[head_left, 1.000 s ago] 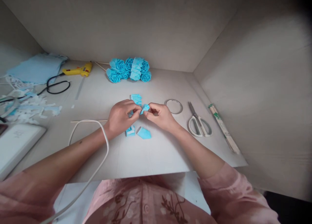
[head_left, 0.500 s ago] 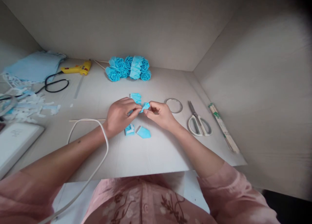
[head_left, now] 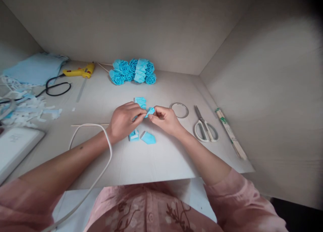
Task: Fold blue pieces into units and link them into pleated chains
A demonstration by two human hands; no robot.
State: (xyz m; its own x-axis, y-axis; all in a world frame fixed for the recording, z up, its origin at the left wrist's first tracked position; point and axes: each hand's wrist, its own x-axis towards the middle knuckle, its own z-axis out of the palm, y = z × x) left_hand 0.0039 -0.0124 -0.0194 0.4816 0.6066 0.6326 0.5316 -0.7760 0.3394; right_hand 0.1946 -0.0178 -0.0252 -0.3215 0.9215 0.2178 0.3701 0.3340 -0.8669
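Between my two hands is a small folded piece of blue material (head_left: 150, 111), pinched at both ends. My left hand (head_left: 127, 119) grips its left side with thumb and fingers, and my right hand (head_left: 165, 118) pinches its right side. Just behind the left fingers lie folded blue petals (head_left: 140, 102). In front of the hands rest a small blue folded piece with white on it (head_left: 134, 135) and a pointed blue petal (head_left: 148, 137). A thin wooden stick (head_left: 88, 125) runs to the left wrist, its right end hidden there.
Blue flowers on sticks (head_left: 132, 71) lie at the back, beside a yellow glue gun (head_left: 79, 71). Blue sheets (head_left: 35, 68) and white scraps (head_left: 30, 114) fill the left. A ring (head_left: 179, 110), scissors (head_left: 205, 126) and packed sticks (head_left: 230, 133) lie right. A white cable (head_left: 101, 173) crosses my left forearm.
Both hands stay almost where they were, still pinching the blue piece, which has tilted slightly. The surrounding things have shifted only a little with the camera.
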